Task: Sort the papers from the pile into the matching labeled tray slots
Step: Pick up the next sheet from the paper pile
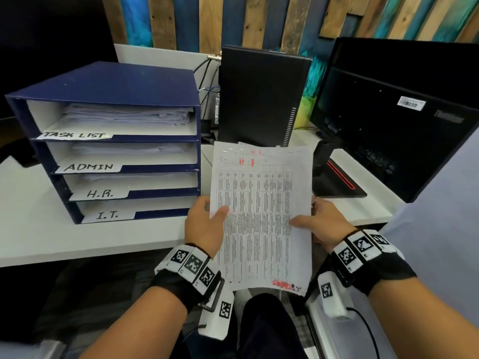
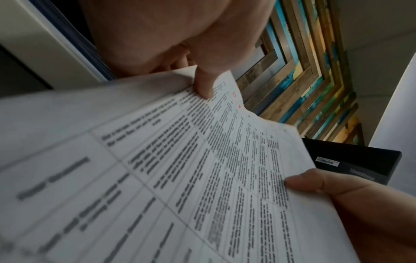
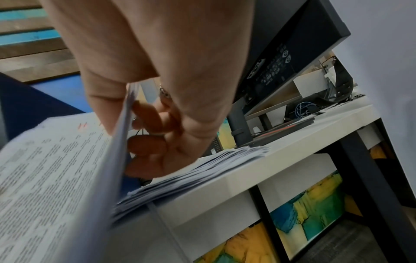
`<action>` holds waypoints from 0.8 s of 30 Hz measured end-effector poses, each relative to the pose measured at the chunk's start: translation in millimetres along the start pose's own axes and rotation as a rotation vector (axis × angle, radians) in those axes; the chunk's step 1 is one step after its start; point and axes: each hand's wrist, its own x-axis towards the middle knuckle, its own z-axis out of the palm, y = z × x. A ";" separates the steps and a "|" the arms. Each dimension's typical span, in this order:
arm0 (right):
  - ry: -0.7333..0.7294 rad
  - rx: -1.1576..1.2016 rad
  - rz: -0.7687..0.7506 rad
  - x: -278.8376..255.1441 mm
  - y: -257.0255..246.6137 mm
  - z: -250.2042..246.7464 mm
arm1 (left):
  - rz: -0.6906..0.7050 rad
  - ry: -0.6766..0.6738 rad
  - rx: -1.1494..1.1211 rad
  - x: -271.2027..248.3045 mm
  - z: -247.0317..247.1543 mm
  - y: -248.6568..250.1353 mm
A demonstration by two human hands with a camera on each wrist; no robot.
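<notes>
I hold a few printed sheets (image 1: 259, 216) upright over the desk's front edge; the two tops that show are marked "H.R." in red. My left hand (image 1: 207, 221) pinches their left edge, thumb on the front, and my right hand (image 1: 316, 221) pinches the right edge the same way. The left wrist view shows the sheets (image 2: 180, 178) under my left thumb (image 2: 204, 83). Seen from the right wrist, my right hand's fingers (image 3: 153, 146) curl behind the sheets (image 3: 56, 169), above the paper pile (image 3: 202, 169) on the desk. The blue tray rack (image 1: 103, 84) stands to the left, with its H.R. slot (image 1: 99, 194) third from the top.
The rack's other slots read TASK LIST, ADMIN and I.T., and the upper three hold papers. A black computer tower (image 1: 261, 97) stands behind the sheets, a black monitor (image 1: 401, 112) on its base (image 1: 339, 182) to the right. The white desk (image 1: 51, 229) runs left.
</notes>
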 end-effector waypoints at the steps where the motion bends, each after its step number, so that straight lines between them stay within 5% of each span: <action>1: -0.006 0.021 -0.017 -4.2 0.6 3.9 | 0.010 0.007 0.001 -3.4 -2.7 -0.8; 7: -0.087 0.210 -0.069 -26.6 3.8 34.4 | 0.028 0.102 0.053 -21.0 -33.5 -4.6; 24: -0.368 0.143 -0.011 -41.8 -7.7 187.2 | -0.152 0.459 0.233 -15.4 -190.3 -39.2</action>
